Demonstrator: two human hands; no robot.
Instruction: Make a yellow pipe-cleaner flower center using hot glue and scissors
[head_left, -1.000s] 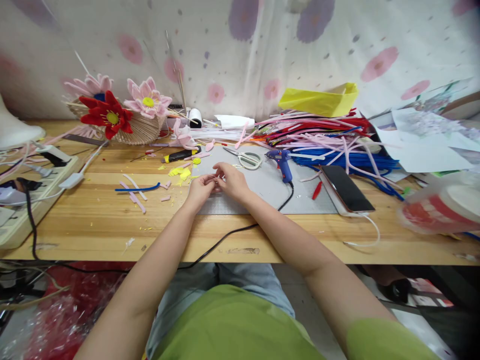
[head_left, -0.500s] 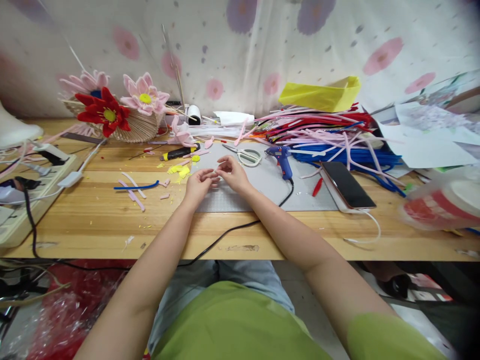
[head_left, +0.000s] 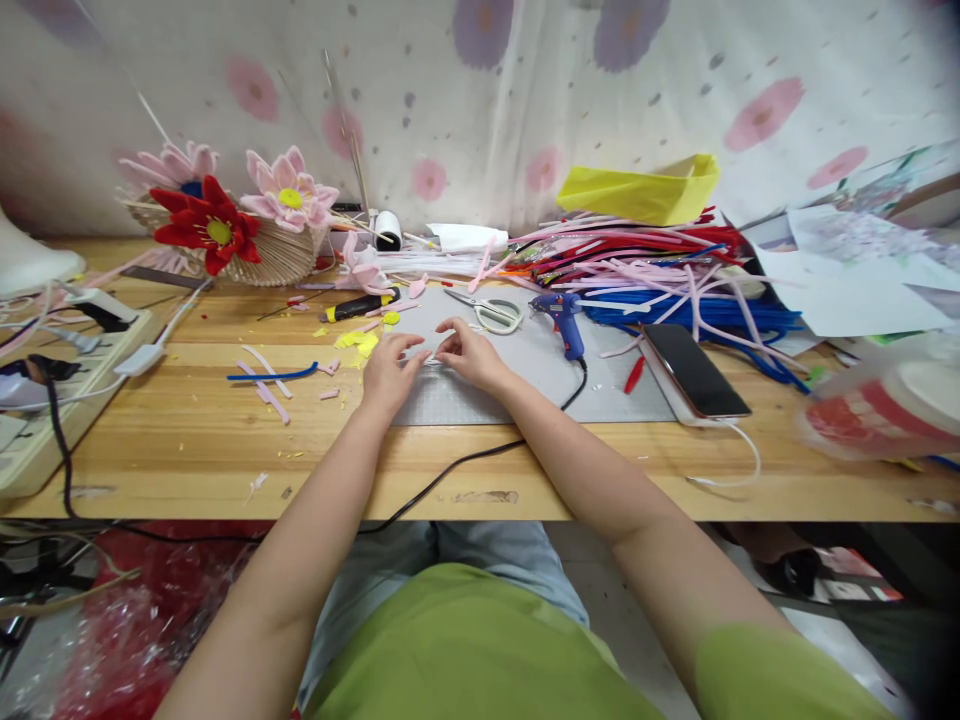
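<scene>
Curving over the flat grey mat (head_left: pixel 517 392), bare fingers (head_left: pixel 453 328) nearly meet.

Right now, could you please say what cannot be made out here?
Between left hand and right hand: head view, anything held is too small to identify.
Grey mat: head view, partly hidden by the hands.
Power strip: head view, cut off by the left edge.
Red-banded container: head view, markings blurred.

Pale bit (head_left: pixel 432 362) between the fingertips (head_left: pixel 421 360), too small to tell.
</scene>
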